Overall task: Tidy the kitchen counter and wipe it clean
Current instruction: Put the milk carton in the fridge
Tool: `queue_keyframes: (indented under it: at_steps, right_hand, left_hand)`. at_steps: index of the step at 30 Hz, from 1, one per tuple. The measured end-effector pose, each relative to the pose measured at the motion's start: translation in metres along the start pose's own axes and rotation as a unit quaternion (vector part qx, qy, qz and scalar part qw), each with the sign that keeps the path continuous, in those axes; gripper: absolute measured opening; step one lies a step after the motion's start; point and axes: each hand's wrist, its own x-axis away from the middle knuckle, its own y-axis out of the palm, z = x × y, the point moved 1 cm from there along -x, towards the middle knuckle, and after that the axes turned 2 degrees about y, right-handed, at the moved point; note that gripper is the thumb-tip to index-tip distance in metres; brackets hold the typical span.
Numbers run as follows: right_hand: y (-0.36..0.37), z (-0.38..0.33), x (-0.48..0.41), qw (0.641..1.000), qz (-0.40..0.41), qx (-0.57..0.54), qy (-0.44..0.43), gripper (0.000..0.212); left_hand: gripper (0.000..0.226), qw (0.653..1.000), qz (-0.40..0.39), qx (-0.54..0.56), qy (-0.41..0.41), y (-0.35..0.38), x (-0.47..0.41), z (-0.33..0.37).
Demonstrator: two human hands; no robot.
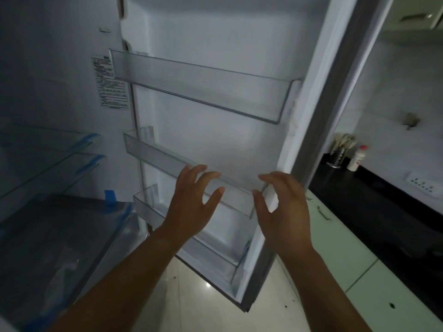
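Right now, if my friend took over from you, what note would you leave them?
Left hand: open, empty, fingers by the rim of the middle door shelf.
Right hand: open, empty, by the same shelf's right end.
The fridge door stands open; its three clear shelves look empty.
The counter is off to the right, with a utensil holder and a white bottle standing at its far end.
Done: can't tell.
Left: tidy and wipe the counter; no cloth in sight.
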Motion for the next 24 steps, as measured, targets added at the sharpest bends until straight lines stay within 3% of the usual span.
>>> queue_keyframes:
  at_steps: [5, 10, 14, 20, 24]
  right_hand:
    - [-0.024, 0.014, 0.008, 0.995, 0.086, -0.018, 0.044, 0.038]
    - [-0.027, 0.017, 0.019, 0.990, 0.083, -0.061, 0.092, 0.053]
    - [-0.020, 0.013, 0.028, 0.990, 0.047, -0.055, 0.121, 0.072]
    - [-0.011, -0.015, 0.045, 0.994, 0.056, 0.008, 0.090, 0.074]
    - [-0.007, -0.043, 0.061, 0.995, 0.068, -0.012, 0.078, 0.072]
  left_hand:
    - [0.051, 0.999, 0.020, 0.015, -0.022, 0.000, 0.020, 0.002]
    - [0.048, 0.997, 0.019, 0.039, -0.063, -0.015, 0.034, 0.011]
    - [0.058, 0.994, 0.010, 0.046, -0.097, -0.029, 0.048, 0.026]
    - [0.044, 0.992, 0.035, -0.077, -0.095, -0.066, 0.076, 0.042]
    - [0.040, 0.986, 0.055, -0.134, -0.086, -0.101, 0.109, 0.049]
